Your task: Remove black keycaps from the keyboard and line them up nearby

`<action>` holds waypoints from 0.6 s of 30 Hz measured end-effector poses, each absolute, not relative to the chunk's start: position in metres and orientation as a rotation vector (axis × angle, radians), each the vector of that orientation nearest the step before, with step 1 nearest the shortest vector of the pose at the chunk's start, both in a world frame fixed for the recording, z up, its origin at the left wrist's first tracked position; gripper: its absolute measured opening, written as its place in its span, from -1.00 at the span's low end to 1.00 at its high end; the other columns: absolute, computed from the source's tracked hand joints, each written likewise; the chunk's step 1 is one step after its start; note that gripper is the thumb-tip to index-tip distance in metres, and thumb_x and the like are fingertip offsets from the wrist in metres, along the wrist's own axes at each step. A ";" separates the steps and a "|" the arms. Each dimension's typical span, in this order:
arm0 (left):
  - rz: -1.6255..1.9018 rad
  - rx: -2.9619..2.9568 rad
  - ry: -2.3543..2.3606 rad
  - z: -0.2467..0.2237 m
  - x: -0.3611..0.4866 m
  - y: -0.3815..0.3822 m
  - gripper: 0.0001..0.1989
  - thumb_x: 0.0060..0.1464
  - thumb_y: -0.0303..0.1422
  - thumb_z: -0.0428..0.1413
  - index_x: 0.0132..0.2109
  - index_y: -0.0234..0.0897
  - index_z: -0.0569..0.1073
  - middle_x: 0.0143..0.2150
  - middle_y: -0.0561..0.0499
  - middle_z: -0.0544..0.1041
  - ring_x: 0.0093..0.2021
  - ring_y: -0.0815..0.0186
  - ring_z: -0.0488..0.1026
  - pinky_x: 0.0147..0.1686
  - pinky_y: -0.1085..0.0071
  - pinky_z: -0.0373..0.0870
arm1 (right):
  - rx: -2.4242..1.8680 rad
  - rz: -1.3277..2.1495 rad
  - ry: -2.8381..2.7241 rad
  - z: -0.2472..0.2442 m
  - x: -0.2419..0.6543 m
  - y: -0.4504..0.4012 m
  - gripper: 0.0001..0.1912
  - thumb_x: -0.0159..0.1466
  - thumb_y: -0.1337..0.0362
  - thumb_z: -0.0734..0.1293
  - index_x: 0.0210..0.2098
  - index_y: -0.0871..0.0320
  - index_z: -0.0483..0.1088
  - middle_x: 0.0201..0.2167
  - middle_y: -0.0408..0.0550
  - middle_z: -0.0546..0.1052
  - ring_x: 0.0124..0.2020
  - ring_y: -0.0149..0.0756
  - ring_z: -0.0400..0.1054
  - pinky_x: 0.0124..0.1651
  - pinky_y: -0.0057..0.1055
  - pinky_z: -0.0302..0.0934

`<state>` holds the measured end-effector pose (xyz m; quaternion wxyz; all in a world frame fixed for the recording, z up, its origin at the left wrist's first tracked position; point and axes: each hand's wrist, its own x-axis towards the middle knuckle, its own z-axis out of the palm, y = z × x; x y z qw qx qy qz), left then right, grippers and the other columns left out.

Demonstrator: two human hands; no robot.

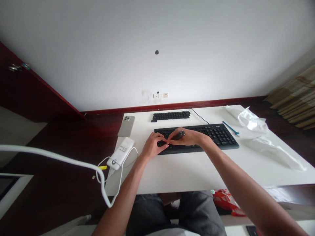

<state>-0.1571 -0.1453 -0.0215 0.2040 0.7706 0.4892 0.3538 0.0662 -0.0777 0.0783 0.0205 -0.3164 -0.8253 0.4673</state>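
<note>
The left hand (pixel 154 146) is bent over the black keyboard (pixel 219 137), its fingers down on the keys, but I can't tell if they grip one. The right hand (pixel 188 137) is curled shut around a small dark thing (pixel 180 134) just above the keys. The keyboard lies on a white table (pixel 187 172), with a white power bank (pixel 120 153) and a phone (pixel 126 126) to the left and a strip of black keys (pixel 171 115) behind it

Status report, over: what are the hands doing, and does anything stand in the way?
Left hand on keyboard, right hand gripping small dark object, kind unclear. Fingertips meet over the keys. Power bank off to the left, apart from the hands.
</note>
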 end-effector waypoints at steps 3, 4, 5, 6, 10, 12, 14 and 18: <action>1.003 2.147 1.359 -0.023 -0.157 -0.145 -0.90 0.14 -0.34 0.34 -0.16 -0.11 0.66 -0.10 -0.01 0.59 -0.06 0.17 0.46 0.03 0.18 0.44 | -1.011 1.490 -2.473 0.073 0.074 -0.077 -0.65 0.29 0.01 0.37 -0.15 0.11 0.66 -0.36 -0.07 0.63 -0.35 -0.27 0.45 -0.29 -0.41 0.30; 1.007 2.145 1.360 -0.024 -0.157 -0.145 -0.90 0.14 -0.34 0.34 -0.16 -0.11 0.66 -0.10 -0.01 0.59 -0.06 0.17 0.46 0.03 0.18 0.44 | -1.015 1.494 -2.440 0.072 0.075 -0.078 -0.65 0.30 0.02 0.37 -0.15 0.13 0.65 -0.36 -0.06 0.63 -0.34 -0.26 0.46 -0.28 -0.41 0.32; 1.010 2.143 1.361 -0.024 -0.157 -0.145 -0.89 0.13 -0.34 0.35 -0.16 -0.11 0.65 -0.10 -0.01 0.59 -0.05 0.17 0.47 0.02 0.19 0.45 | -1.014 1.492 -2.408 0.071 0.075 -0.078 -0.66 0.30 0.03 0.36 -0.16 0.14 0.64 -0.35 -0.05 0.63 -0.34 -0.26 0.47 -0.27 -0.41 0.34; 1.012 2.141 1.361 -0.024 -0.157 -0.145 -0.88 0.13 -0.34 0.35 -0.15 -0.11 0.65 -0.10 -0.01 0.59 -0.05 0.17 0.47 0.02 0.19 0.45 | -1.014 1.481 -2.376 0.069 0.074 -0.079 -0.67 0.31 0.04 0.36 -0.18 0.15 0.63 -0.35 -0.04 0.63 -0.34 -0.26 0.47 -0.27 -0.41 0.35; 1.012 2.141 1.343 -0.024 -0.158 -0.144 -0.86 0.12 -0.35 0.36 -0.14 -0.11 0.65 -0.09 -0.01 0.59 -0.03 0.17 0.47 0.05 0.19 0.44 | -1.085 1.404 -2.240 0.063 0.069 -0.082 -0.69 0.33 0.07 0.33 -0.26 0.18 0.59 -0.39 -0.04 0.61 -0.38 -0.28 0.46 -0.30 -0.40 0.36; 1.008 2.136 1.336 -0.024 -0.158 -0.144 -0.88 0.12 -0.35 0.36 -0.16 -0.11 0.65 -0.09 -0.01 0.59 -0.02 0.17 0.47 0.06 0.19 0.42 | -1.119 1.393 -2.160 0.057 0.067 -0.082 -0.67 0.34 0.07 0.30 -0.27 0.20 0.58 -0.41 -0.04 0.60 -0.40 -0.29 0.45 -0.32 -0.40 0.36; 1.002 2.126 1.331 -0.024 -0.158 -0.144 -0.89 0.13 -0.35 0.35 -0.16 -0.12 0.65 -0.08 -0.01 0.59 -0.02 0.17 0.46 0.06 0.19 0.42 | -1.147 1.403 -2.080 0.052 0.067 -0.083 -0.65 0.35 0.07 0.28 -0.29 0.21 0.56 -0.44 -0.04 0.58 -0.43 -0.31 0.44 -0.36 -0.41 0.36; 1.013 2.100 1.333 -0.023 -0.158 -0.145 -0.87 0.11 -0.37 0.36 -0.17 -0.15 0.61 -0.10 -0.01 0.59 -0.05 0.16 0.47 0.04 0.18 0.42 | -1.206 1.442 -1.965 0.046 0.064 -0.088 -0.65 0.35 0.08 0.28 -0.32 0.23 0.54 -0.48 -0.04 0.57 -0.48 -0.34 0.43 -0.40 -0.43 0.36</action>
